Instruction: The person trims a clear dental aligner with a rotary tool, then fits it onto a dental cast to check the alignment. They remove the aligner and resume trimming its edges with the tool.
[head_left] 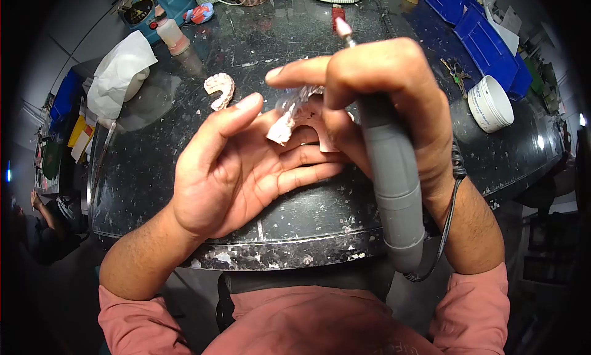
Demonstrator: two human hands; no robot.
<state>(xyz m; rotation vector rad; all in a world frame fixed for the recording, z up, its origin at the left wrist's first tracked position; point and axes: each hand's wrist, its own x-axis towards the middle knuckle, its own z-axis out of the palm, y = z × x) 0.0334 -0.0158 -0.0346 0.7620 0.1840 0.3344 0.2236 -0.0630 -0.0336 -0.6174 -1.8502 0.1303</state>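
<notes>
My left hand is palm up, its fingers stretched under a pale horseshoe-shaped dental cast and its thumb raised away from it. A clear plastic dental tray overlaps the top of the cast. My right hand carries a grey dental handpiece, wedged between thumb and fingers, with its pinkish tip pointing away from me. The right thumb and fingers reach the cast's right side, hiding part of it. A second dental cast lies on the black table just beyond my left thumb.
A squeeze bottle and crumpled white paper stand at the back left. To the right are a white tub, keys and blue trays. The handpiece cord hangs by my right wrist. Another person's arm shows far left.
</notes>
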